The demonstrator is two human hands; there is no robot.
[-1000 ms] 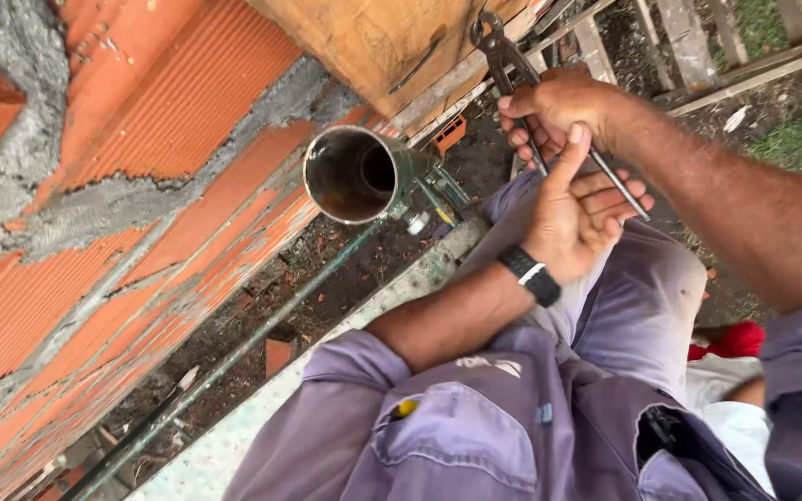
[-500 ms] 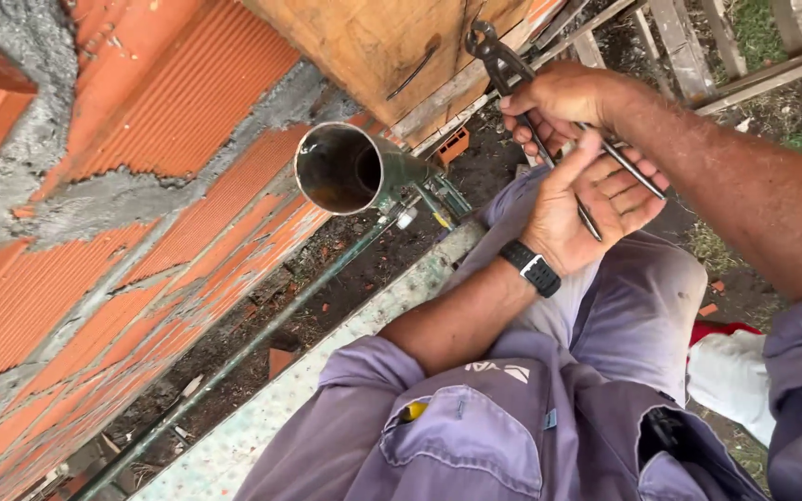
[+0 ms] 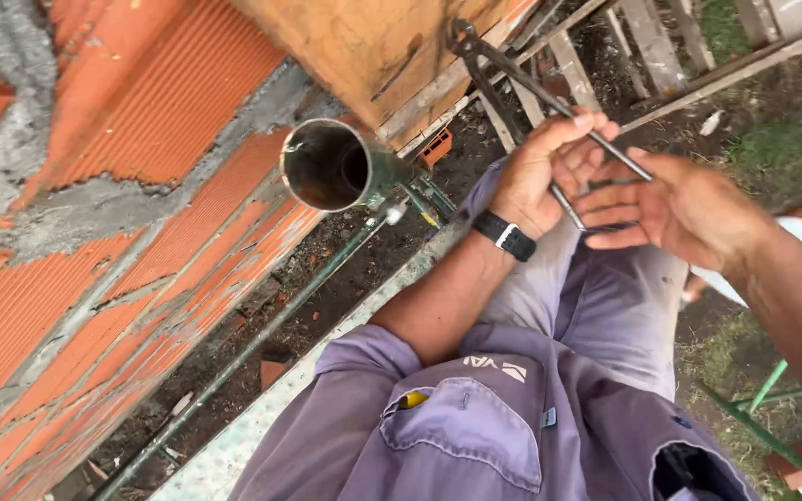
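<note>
My left hand (image 3: 549, 172), with a black watch on its wrist, is closed around the two long handles of dark metal pincers (image 3: 510, 77). The jaws of the pincers point up toward a wooden board (image 3: 373, 46). My right hand (image 3: 684, 209) is just to the right, fingers spread. Its fingertips touch the lower ends of the handles without gripping them. Both hands hover above my grey trouser legs.
An open-ended metal pipe (image 3: 327, 167) sticks out beside an orange brick wall (image 3: 141, 121) with grey mortar. A thin green rod (image 3: 262, 343) runs along a speckled ledge (image 3: 234, 455). Dirt, wooden slats (image 3: 642, 42) and grass lie far below.
The pincers passed from my right hand to my left. My left palm, open before, is now closed on the handles, and my right hand has drawn off to the right and opened.
</note>
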